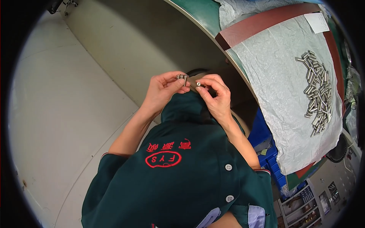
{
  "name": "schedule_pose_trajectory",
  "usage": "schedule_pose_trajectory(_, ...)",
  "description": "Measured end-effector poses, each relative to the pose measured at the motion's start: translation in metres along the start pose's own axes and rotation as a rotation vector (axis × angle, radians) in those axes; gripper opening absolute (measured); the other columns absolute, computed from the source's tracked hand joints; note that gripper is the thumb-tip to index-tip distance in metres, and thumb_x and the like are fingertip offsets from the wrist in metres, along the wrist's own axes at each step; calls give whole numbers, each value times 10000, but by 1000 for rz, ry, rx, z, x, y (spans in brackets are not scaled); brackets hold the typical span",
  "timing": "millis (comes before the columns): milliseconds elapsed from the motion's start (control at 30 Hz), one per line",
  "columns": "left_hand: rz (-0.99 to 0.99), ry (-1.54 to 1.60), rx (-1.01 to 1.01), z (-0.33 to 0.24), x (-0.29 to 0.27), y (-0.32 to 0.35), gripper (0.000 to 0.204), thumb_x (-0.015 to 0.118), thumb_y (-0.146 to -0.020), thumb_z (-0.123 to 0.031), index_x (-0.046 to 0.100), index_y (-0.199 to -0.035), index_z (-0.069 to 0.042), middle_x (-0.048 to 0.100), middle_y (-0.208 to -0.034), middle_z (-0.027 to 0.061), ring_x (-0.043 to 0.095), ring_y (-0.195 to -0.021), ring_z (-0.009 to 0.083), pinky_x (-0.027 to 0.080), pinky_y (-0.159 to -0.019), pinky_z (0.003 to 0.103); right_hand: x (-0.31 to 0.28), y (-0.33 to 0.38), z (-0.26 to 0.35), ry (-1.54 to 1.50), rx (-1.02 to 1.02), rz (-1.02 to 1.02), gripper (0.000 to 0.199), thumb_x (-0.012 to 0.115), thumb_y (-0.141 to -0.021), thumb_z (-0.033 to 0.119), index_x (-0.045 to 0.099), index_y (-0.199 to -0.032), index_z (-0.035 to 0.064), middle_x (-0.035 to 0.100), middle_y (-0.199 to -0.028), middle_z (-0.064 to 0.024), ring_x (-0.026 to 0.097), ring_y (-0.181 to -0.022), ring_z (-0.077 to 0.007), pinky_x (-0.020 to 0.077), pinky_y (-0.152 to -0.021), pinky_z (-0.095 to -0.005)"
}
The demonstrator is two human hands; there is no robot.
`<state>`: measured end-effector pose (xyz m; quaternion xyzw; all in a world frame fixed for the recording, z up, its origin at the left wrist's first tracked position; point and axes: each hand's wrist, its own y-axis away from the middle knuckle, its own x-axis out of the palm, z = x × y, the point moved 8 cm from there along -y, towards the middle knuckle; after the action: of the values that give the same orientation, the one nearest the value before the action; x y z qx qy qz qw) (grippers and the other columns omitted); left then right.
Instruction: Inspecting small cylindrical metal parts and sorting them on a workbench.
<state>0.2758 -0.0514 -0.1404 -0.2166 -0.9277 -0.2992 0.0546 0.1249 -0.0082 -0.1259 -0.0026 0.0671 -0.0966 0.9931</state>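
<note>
Several small shiny metal cylinders (182, 78) are pinched together between the thumb and fingers of my left hand (167, 88). My right hand (217, 95), just beside it, holds a single metal cylinder (198, 84) between thumb and fingertips, its round end showing a dark hole. The two hands are close together but apart, above my lap. Over on the right, a heap of like metal cylinders (317, 91) lies loose on white paper (262, 76), away from both hands.
A green-topped table (201, 13) curves along my right, with a dark red bar (262, 26) edging the paper. A white slip (316, 22) lies at its far corner. Blue bins (272, 155) stand below the table's near edge. A pale wall (64, 95) is at the left.
</note>
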Motion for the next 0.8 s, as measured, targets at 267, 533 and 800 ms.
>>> schedule_pose_trajectory(267,52,-177,110,7,21,-2,191,585,-896,-54,629,-1055,42,667,-880,58,627,-800,103,523,-724,242,-3,5,-11,-28,36,-31,152,748,-697,25,619,-776,40,581,-742,-8,493,-660,-103,414,-573,-237)
schedule_pose_trajectory(533,108,-286,112,-1,36,-3,180,574,-908,-50,620,-1049,51,655,-898,52,610,-823,97,521,-755,248,-9,9,-23,-174,113,-27,177,758,-699,30,597,-770,47,561,-742,12,469,-659,-77,389,-569,-224)
schedule_pose_trajectory(800,106,-362,113,-7,38,-8,149,604,-881,-52,639,-985,49,655,-833,43,607,-791,83,502,-714,237,-3,15,-40,-349,276,30,206,761,-724,-14,585,-807,52,544,-786,37,449,-671,-24,392,-623,-170)
